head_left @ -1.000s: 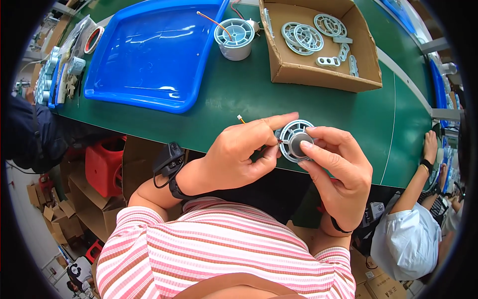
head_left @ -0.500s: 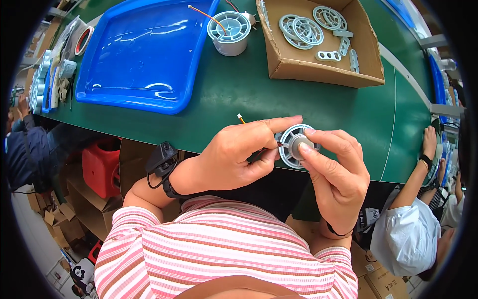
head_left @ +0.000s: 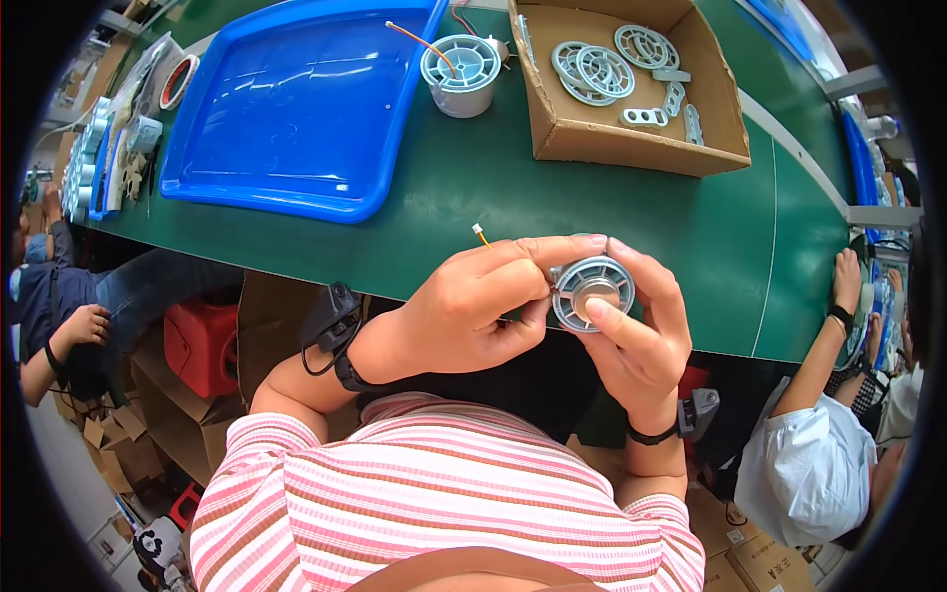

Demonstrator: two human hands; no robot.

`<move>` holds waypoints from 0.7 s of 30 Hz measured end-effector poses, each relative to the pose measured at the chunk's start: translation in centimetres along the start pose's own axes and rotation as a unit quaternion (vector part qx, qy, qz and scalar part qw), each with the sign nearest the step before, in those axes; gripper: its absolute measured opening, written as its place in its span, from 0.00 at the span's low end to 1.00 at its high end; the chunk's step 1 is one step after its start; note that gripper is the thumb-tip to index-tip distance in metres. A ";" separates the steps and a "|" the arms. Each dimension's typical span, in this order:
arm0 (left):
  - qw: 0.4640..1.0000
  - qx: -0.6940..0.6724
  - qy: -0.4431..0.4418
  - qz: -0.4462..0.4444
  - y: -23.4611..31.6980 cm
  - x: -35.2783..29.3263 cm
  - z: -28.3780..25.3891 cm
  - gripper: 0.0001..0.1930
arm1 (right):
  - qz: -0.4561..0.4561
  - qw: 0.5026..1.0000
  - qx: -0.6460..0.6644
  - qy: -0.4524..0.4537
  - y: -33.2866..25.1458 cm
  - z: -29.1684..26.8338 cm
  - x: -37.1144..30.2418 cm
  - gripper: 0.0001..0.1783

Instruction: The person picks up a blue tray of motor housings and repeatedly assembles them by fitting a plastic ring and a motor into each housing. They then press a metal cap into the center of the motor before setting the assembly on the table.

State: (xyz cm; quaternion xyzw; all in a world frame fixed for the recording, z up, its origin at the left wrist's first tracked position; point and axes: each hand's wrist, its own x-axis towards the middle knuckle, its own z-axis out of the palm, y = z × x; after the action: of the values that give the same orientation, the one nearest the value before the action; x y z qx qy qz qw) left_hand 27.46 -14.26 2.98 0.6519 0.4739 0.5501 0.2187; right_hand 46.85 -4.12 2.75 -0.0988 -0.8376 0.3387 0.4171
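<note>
My right hand [head_left: 641, 340] grips a pale blue-grey spoked wheel [head_left: 570, 312] in front of my chest. Its thumb presses on a round silver disc [head_left: 595, 287] at the wheel's centre, and the index finger curves around the far edge. My left hand [head_left: 483, 301] is closed beside the wheel on a thin cable, with its index finger stretched along the wheel's upper left edge. Above the left knuckles sticks out the cable's yellow-orange end with a small white plug [head_left: 479, 231]. The left fingers hide the rest of the cable.
Across the green table [head_left: 473, 197] lie a blue tray [head_left: 286, 118], a light blue cup-shaped housing [head_left: 461, 99] with a wire, and a cardboard box [head_left: 631, 153] holding spoked rings [head_left: 604, 73] and small link plates. Co-workers sit at both sides. A red container [head_left: 202, 335] stands below left.
My right wrist has turned and the index finger now reaches around the wheel's far edge. The wheel's tilt has changed, while the left hand keeps nearly the same pose.
</note>
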 end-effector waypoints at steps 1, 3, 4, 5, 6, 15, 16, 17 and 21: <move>1.000 0.019 0.006 0.022 0.1 0.0 0.0 0.09 | -0.004 1.000 0.003 0.000 0.0 0.0 -0.1 0.30; 1.000 0.017 0.013 0.015 0.5 0.0 0.3 0.09 | 0.008 1.000 -0.023 0.003 -0.6 -0.2 -0.2 0.30; 1.000 0.011 0.019 0.008 0.8 0.0 0.3 0.09 | 0.012 0.999 -0.036 0.005 -0.9 -0.3 -0.1 0.30; 1.000 0.006 0.026 0.001 1.0 0.3 0.0 0.10 | 0.004 1.000 -0.030 0.007 -0.9 -0.6 0.0 0.30; 0.999 0.016 0.029 0.004 1.5 0.6 -0.8 0.10 | 0.035 0.996 -0.072 0.038 -0.9 -1.5 0.1 0.30; 0.889 0.456 0.046 -0.016 1.6 6.8 -8.8 0.21 | 0.220 0.927 -0.151 0.265 6.2 -10.8 -3.4 0.22; 0.875 0.483 0.025 -0.015 0.8 6.8 -9.3 0.23 | 0.219 0.927 -0.148 0.267 6.0 -10.5 -3.3 0.22; 0.873 0.486 0.024 -0.014 0.2 6.5 -9.4 0.23 | 0.226 0.921 -0.166 0.269 5.8 -10.1 -3.1 0.21; 0.877 0.477 -0.009 -0.064 -1.0 6.7 -9.6 0.27 | 0.213 0.900 -0.285 0.251 4.4 -9.4 -2.0 0.21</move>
State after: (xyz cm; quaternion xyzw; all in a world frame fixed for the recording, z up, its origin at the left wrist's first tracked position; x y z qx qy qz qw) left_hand 17.84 -10.34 8.50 0.6503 0.7176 0.2365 -0.0794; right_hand 54.81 2.85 2.54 -0.4709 -0.7252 0.1301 0.4852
